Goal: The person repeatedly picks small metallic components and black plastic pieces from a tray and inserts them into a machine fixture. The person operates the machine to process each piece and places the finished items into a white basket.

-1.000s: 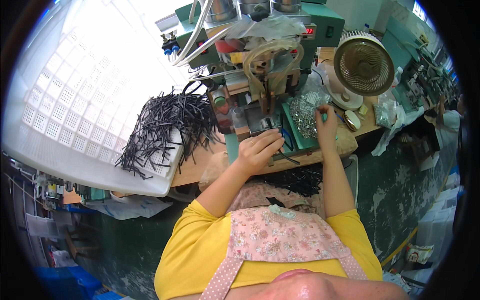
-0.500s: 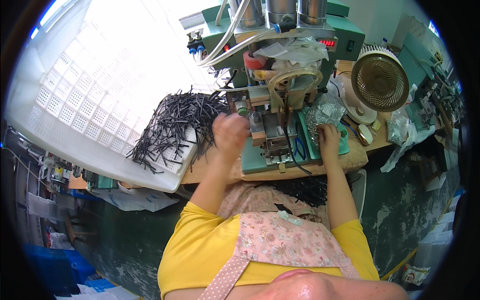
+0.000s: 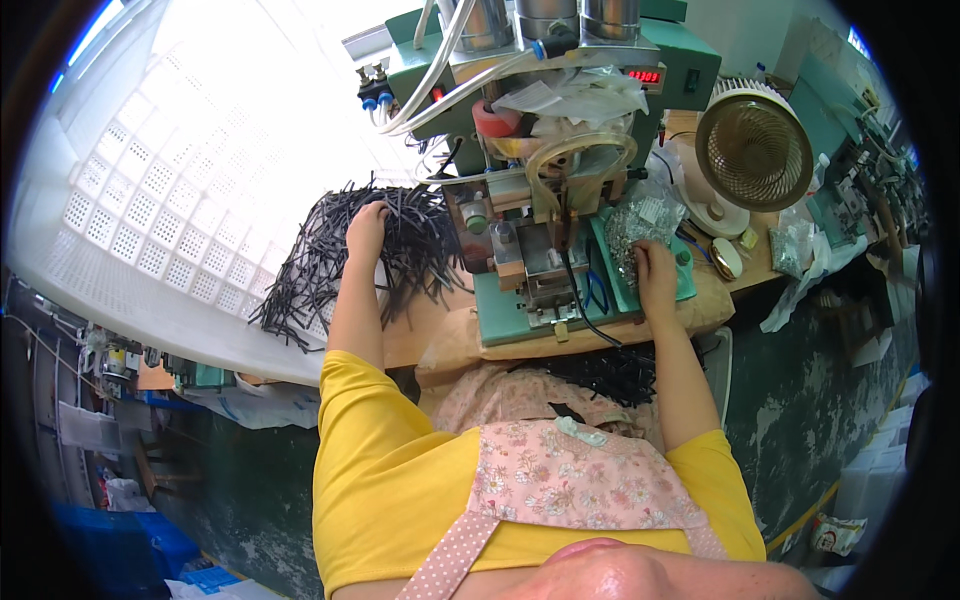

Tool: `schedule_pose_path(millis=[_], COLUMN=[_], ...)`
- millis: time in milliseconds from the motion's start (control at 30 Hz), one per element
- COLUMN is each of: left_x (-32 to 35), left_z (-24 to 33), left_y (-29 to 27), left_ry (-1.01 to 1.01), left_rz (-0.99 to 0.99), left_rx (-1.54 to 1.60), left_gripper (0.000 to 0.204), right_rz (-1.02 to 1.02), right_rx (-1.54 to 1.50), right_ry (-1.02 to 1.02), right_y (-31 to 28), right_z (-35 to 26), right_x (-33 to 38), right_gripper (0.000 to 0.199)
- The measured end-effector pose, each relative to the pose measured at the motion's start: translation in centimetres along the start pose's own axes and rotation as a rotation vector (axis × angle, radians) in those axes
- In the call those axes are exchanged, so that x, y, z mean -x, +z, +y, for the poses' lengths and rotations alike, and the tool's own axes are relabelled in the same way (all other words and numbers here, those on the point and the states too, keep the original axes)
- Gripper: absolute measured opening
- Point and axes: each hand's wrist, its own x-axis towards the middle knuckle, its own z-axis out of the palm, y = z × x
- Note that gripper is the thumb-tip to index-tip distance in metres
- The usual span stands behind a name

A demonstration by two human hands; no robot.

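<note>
My left hand [image 3: 367,228] is at the heap of thin black strips [image 3: 335,240], its fingers bent together on strips at the top of the pile. How many strips they pinch is hidden. On the other side of a green bench press [image 3: 548,255], my right hand [image 3: 655,275] dips its fingertips into small shiny metal pieces [image 3: 622,240], which lie in and around a clear plastic bag [image 3: 650,208] in a green tray. Those fingers are drawn together, and whatever is between them is too small to make out. A black cord or strip [image 3: 583,305] hangs down the press front.
Under the strips leans a large white perforated crate [image 3: 130,200]. Blue-handled pliers [image 3: 597,292] lie by the press base. To the right stand a round fan [image 3: 755,155] and a small oval-topped object [image 3: 727,261]. More black strips [image 3: 610,375] sit below the table edge.
My left hand has moved left from the press's side to the pile of black strips. My right hand stays at the metal pieces, with its fingers slightly shifted.
</note>
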Motion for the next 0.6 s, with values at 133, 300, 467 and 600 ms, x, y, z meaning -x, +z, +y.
schedule_pose_path(millis=[133,300,467,600], left_x=[3.3,7.5,12.1,15.0], left_z=[2.8,6.9,9.6,13.1], left_y=[-1.6,-3.6,-4.7,-5.0], left_ry=[0.202,0.361,0.127,0.002], left_rz=[0.209,0.552,0.389,0.229], left_rx=[0.086,0.027,0.423,1.079], left_gripper=[0.015,0.013,0.011,0.022], right_rz=[-0.026,0.014,0.020,-0.109], right_rx=[0.015,0.009,0.047,-0.065], right_ry=[0.024,-0.035,-0.048,0.159], right_y=[-0.2,-0.1,0.0,-0.5], right_z=[-0.5,-0.6,-0.3,-2.0], right_x=[-0.2,-0.2,0.0,-0.4], right_gripper=[0.008,0.008,0.013,0.015])
